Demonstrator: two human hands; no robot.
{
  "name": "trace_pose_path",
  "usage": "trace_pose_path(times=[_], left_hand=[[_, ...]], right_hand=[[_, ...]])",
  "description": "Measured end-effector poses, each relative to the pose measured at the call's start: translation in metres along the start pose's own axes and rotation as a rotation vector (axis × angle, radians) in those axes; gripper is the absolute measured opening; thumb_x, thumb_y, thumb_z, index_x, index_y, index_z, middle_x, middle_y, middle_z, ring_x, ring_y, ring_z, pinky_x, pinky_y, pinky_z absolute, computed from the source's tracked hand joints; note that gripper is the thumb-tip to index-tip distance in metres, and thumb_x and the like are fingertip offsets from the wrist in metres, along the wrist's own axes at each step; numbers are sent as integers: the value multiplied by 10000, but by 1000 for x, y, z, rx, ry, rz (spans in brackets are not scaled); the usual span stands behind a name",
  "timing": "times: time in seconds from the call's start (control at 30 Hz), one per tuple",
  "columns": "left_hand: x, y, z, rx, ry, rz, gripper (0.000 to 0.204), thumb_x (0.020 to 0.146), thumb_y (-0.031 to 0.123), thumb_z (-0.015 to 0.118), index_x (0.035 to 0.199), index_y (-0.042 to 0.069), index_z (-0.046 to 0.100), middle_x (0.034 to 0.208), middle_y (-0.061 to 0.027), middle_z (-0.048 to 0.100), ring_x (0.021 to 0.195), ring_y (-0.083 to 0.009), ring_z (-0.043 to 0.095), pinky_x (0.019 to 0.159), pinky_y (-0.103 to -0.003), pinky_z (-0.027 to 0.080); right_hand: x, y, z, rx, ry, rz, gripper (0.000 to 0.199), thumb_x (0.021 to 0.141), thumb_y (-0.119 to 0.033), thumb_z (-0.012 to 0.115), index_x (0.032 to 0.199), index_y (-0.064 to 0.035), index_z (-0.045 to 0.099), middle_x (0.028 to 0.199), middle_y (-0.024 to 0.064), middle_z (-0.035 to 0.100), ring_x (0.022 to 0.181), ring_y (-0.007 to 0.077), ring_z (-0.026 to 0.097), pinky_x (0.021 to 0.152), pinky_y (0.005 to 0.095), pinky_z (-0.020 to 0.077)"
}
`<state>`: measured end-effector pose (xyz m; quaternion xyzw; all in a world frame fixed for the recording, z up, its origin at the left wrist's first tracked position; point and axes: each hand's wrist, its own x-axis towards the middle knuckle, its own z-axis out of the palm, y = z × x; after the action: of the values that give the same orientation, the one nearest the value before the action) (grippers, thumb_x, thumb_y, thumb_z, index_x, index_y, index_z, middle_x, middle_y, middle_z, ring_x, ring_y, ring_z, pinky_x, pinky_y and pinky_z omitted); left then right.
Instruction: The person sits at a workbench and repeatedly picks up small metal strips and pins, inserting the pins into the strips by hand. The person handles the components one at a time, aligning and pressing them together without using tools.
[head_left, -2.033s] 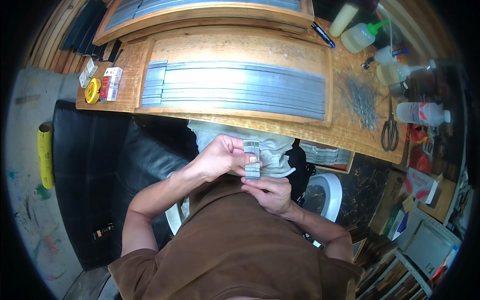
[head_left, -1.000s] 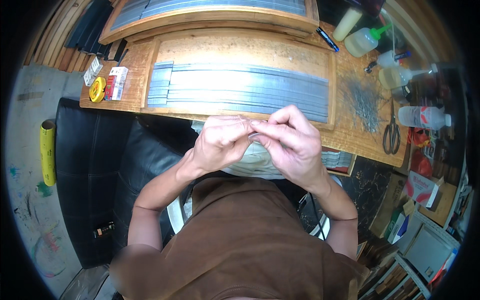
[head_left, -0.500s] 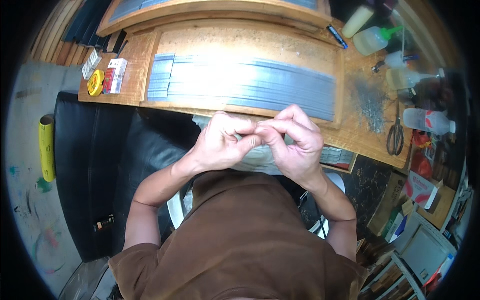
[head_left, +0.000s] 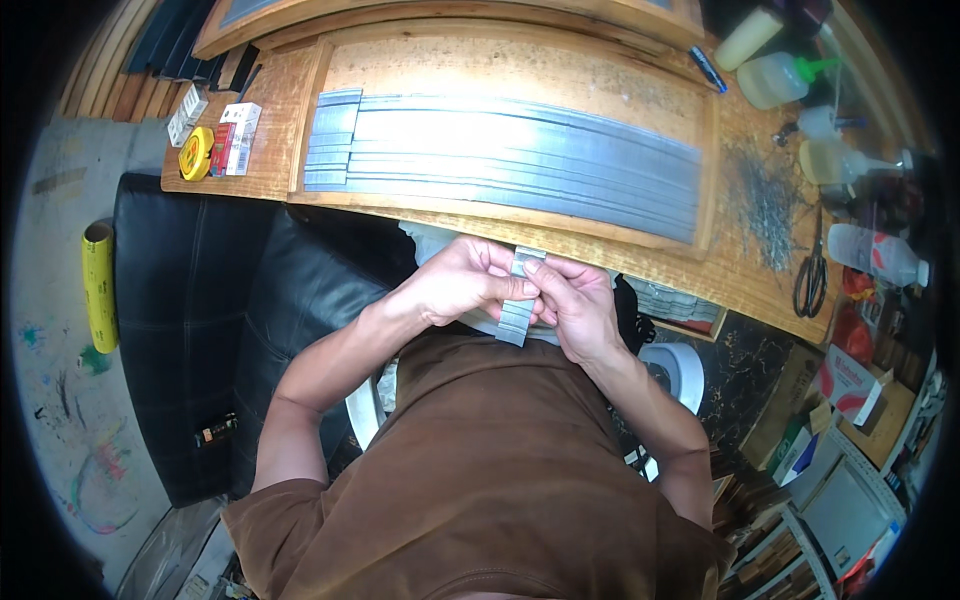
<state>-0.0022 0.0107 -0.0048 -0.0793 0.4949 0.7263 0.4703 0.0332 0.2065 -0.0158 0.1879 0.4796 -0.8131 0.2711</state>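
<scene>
Between my hands, just in front of the workbench edge, a short silvery metal strip [head_left: 514, 325] with crosswise lines is held lengthwise away from my body. My left hand [head_left: 455, 284] pinches it from the left, thumb on top. From the right, my right hand [head_left: 584, 312] grips it with its thumb pressed on the upper face. My fingers hide part of its middle. Beyond my hands lies a shallow wooden tray [head_left: 706, 150], holding rows of long grey metal strips [head_left: 520, 150] and a stack of short ones [head_left: 332, 140] at its left end.
A yellow tape measure [head_left: 196, 153] and small boxes [head_left: 241, 138] sit at the bench's left. Loose metal bits [head_left: 768, 210], black scissors [head_left: 811, 265], a blue marker [head_left: 708, 69] and several bottles [head_left: 775, 82] lie at the right. A black padded seat [head_left: 180, 330] stands left.
My hands have turned and parted slightly from a fingertip pinch, and the metal strip now shows between them. The bench has shifted slightly right in view.
</scene>
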Motion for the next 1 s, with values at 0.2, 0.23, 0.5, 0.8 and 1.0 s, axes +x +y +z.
trace_pose_path(times=[0.2,0.23,0.5,0.8,1.0], left_hand=[[0,-17,-9,201,58,156,136,980,123,759,1049,9,790,898,-54,798,798,-76,713,655,-225,550],[-8,-17,-4,271,100,280,139,969,106,766,1037,-13,785,866,-68,790,764,-86,702,644,-256,545],[-40,-33,15,728,387,841,166,857,-31,768,1020,-62,766,770,-190,729,691,-309,745,625,-362,576],[-46,-48,19,628,500,696,87,897,4,772,971,-41,773,719,-175,705,584,-242,696,553,-311,524],[-46,-46,21,616,517,737,42,900,-4,759,921,-41,759,702,-174,690,561,-229,676,534,-318,505]], right_hand=[[-3,0,6,-236,-10,-187,148,998,-70,728,1095,33,772,848,12,671,662,56,563,585,205,456],[-9,-5,12,-326,-32,-282,155,986,-53,739,1106,40,771,877,13,667,693,62,569,606,209,464],[-15,-12,26,-677,-160,-698,182,828,-5,859,1001,-47,822,894,31,626,751,123,608,644,262,494],[-9,-22,30,-706,-236,-624,185,850,-75,861,1022,-28,813,891,60,649,747,147,631,660,273,513],[-8,-28,29,-748,-285,-549,183,843,-23,844,1024,-33,821,889,46,658,791,134,644,688,262,518]])
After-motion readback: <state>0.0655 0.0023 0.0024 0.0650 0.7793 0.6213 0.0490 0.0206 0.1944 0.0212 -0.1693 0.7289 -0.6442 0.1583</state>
